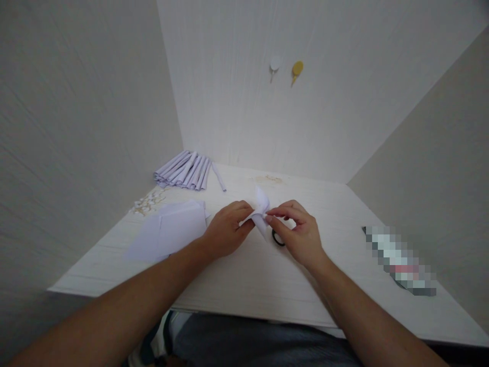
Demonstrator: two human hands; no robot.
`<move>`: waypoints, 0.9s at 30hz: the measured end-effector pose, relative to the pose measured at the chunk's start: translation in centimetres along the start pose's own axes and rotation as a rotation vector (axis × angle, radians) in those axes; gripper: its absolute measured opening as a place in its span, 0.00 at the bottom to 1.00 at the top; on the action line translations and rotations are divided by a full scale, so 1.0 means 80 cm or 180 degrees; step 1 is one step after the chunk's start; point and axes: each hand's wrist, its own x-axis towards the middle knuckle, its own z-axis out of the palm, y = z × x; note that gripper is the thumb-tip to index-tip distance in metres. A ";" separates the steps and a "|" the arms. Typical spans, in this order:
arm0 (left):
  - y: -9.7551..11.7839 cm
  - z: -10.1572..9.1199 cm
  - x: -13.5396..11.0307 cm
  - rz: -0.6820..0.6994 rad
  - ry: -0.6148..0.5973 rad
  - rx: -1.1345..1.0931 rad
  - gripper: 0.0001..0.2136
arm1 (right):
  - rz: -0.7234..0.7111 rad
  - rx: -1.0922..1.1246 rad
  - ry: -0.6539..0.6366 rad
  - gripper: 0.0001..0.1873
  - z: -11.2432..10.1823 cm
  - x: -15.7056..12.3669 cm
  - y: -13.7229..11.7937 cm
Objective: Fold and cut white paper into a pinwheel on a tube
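Both hands meet over the middle of the white table. My left hand and my right hand pinch a small folded piece of white paper between their fingertips, a little above the tabletop. Its upper corner sticks up between the hands. A small black ring-like object lies on the table just under my right hand, partly hidden by the fingers.
A stack of white paper sheets lies left of my left hand. A bundle of rolled paper tubes rests at the back left, with a scatter of small pale bits nearby. A flat blurred object lies at right. Walls close in on three sides.
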 end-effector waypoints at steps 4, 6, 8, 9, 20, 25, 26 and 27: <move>0.000 0.000 -0.001 -0.0002 -0.0073 -0.0022 0.08 | 0.0007 0.0081 -0.0092 0.02 0.001 0.001 0.000; 0.000 0.000 -0.001 0.0026 -0.0134 -0.0033 0.09 | 0.0001 0.0081 -0.0144 0.02 0.001 0.001 0.000; 0.001 0.000 -0.001 0.0091 -0.0186 -0.0040 0.09 | 0.0036 0.0070 -0.0176 0.02 0.001 0.001 0.000; 0.002 0.000 -0.001 0.0122 -0.0203 -0.0046 0.09 | 0.0072 0.0071 -0.0184 0.02 0.001 0.001 0.000; 0.009 -0.004 0.000 0.0168 -0.0323 -0.0167 0.10 | 0.0511 0.0287 -0.0387 0.05 0.001 0.003 0.004; 0.009 -0.003 0.000 0.0210 -0.0371 -0.0039 0.09 | 0.0453 0.0237 -0.0432 0.05 0.002 0.002 0.006; 0.009 -0.003 0.000 0.0225 -0.0371 -0.0002 0.09 | 0.0445 0.0223 -0.0439 0.05 0.003 0.002 0.006; 0.009 -0.002 0.000 0.0243 -0.0363 0.0036 0.09 | 0.0441 0.0216 -0.0443 0.05 0.003 0.002 0.006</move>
